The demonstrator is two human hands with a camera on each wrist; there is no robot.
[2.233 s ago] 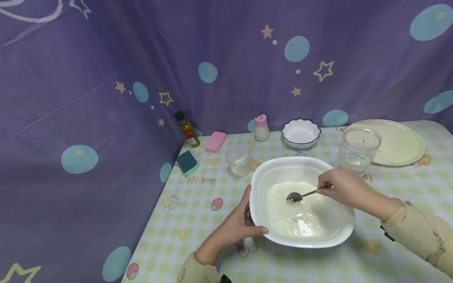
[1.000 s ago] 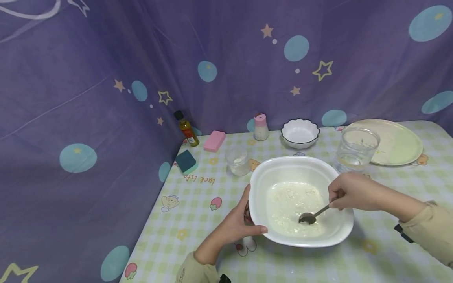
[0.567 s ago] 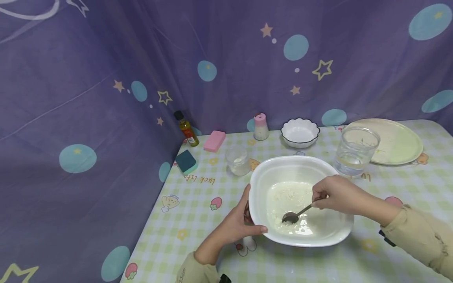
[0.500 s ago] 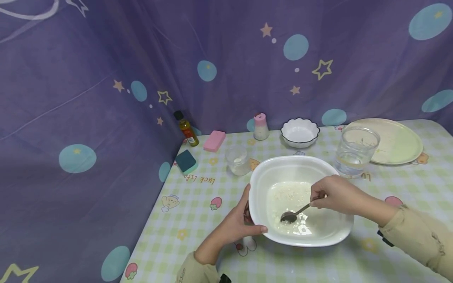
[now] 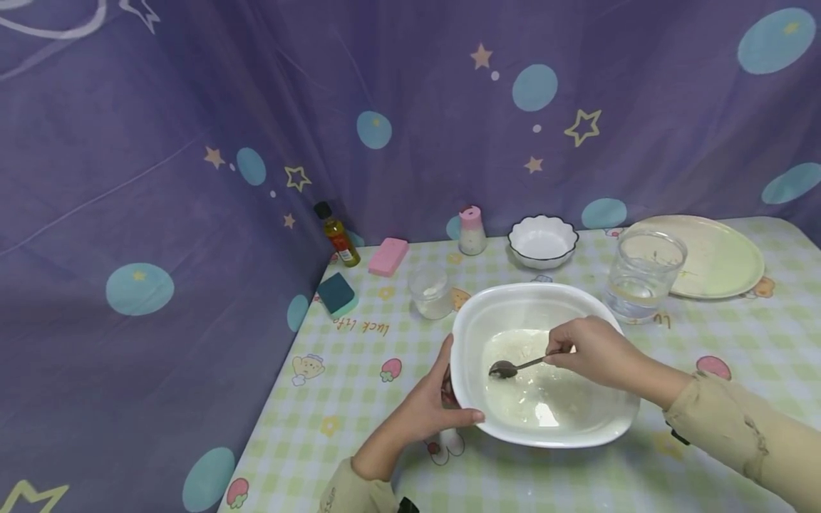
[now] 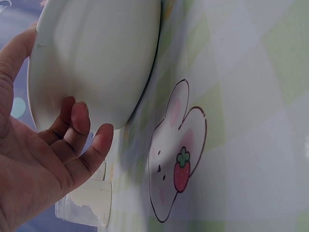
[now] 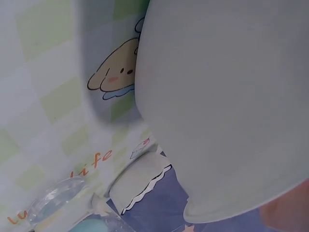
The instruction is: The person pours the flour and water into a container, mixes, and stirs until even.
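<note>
Moved: spoon [image 5: 517,366] bowl-end swept to left side of white basin [image 5: 596,426], nearer left hand [image 5: 428,407].
Spoon axis: handle runs right into right hand [image 5: 586,350], fingers pinching it.
Left fingers: curled on basin rim.

left hand [image 5: 428,410] cupped with thumb up, right hand [image 5: 590,350] with fingers pinched, both forearms extended

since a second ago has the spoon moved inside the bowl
Yes. The spoon has swung from the near right of the white bowl toward its left wall, nearer the left hand.
</note>
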